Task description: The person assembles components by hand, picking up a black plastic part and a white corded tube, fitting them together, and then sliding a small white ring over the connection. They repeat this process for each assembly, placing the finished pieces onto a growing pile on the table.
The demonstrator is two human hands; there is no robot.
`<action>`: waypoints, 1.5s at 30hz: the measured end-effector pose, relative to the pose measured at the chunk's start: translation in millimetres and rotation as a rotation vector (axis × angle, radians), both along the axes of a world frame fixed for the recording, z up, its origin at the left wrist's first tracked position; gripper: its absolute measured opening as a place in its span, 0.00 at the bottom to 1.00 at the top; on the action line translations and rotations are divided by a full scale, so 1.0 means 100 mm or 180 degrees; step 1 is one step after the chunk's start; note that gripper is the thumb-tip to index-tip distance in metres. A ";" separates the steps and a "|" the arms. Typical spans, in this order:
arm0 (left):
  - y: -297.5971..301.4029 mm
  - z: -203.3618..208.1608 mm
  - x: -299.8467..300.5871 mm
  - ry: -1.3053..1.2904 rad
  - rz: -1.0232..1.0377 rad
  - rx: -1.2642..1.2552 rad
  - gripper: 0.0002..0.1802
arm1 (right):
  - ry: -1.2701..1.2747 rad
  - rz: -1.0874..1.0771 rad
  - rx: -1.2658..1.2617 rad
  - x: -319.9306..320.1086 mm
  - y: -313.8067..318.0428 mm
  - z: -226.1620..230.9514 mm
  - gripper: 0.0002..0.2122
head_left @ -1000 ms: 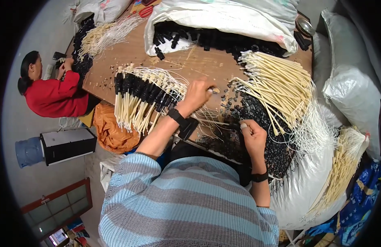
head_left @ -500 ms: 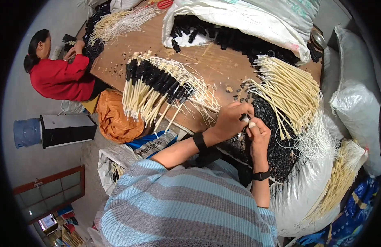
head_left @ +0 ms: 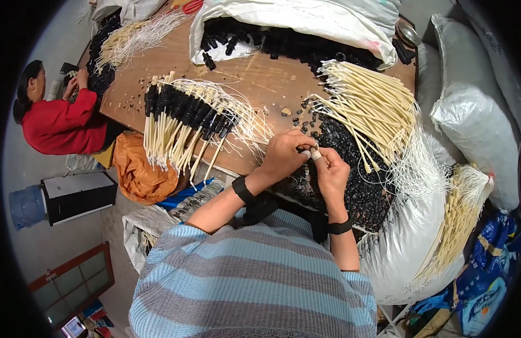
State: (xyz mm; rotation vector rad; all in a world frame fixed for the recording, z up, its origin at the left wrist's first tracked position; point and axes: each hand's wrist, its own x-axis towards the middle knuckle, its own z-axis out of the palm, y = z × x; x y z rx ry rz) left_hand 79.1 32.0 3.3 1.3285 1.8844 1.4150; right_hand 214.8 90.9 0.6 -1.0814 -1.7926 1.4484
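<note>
Above the table's near edge, my left hand (head_left: 285,153) and my right hand (head_left: 331,172) meet fingertip to fingertip. Both are closed in a pinch around something small, mostly hidden by the fingers. A pale wrapping shows on one right fingertip. Just beyond and to the right spreads a heap of small black pieces (head_left: 364,194). To the left lies a row of cream rods with black sleeves (head_left: 187,112), white strings trailing from them. A bundle of plain cream rods (head_left: 379,107) rests on the heap's far side, its white strings (head_left: 421,169) hanging right.
A white sack (head_left: 294,19) spilling black sleeves (head_left: 232,42) lies at the back of the brown table (head_left: 249,84). Full sacks (head_left: 474,107) crowd the right. At far left a person in red (head_left: 63,124) works beside another rod bundle (head_left: 122,45). An orange bag (head_left: 139,169) stands left.
The whole view has shifted, so the table and its contents sit farther left. My hands stay together, and the dark piece seen between the fingers before is now mostly covered.
</note>
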 end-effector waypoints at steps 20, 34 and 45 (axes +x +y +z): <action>-0.14 0.19 -0.22 0.1347 -0.0594 -0.0312 0.10 | -0.0936 0.0961 0.2076 0.16 0.06 0.35 0.14; -0.26 0.29 -0.34 0.0917 -0.0252 -0.0535 0.16 | -0.0093 0.0565 0.1647 -0.05 0.04 0.36 0.15; -0.47 0.21 -0.27 0.1515 0.0003 -0.0101 0.13 | -0.0451 0.0748 0.1212 -0.25 -0.09 0.41 0.10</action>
